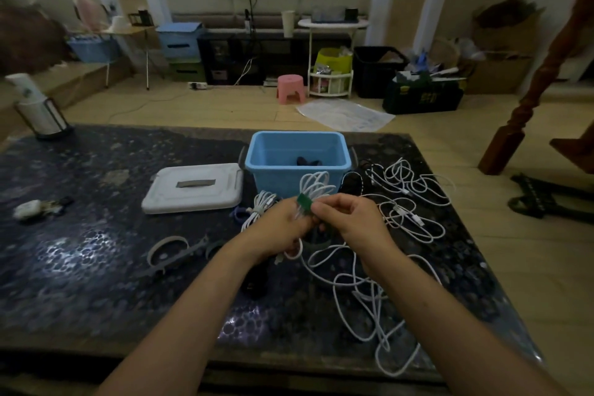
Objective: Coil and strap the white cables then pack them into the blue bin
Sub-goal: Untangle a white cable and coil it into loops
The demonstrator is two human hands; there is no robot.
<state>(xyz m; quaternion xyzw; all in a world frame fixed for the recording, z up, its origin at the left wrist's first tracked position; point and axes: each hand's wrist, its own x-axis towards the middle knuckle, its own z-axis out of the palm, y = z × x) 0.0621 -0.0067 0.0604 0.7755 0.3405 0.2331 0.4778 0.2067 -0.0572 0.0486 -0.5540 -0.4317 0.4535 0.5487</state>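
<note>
Coil [316, 184] pinched betw. both hands' fingers [324, 208].

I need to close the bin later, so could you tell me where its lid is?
The white lid lies flat on the dark table, just left of the blue bin.

A white lid [193, 187] with a grey handle lies flat on the dark table [80, 267]. A white bottle [33, 106] stands at the far left corner. On the floor behind, a small pink stool [291, 88] stands beside a white shelf [331, 58].
</note>
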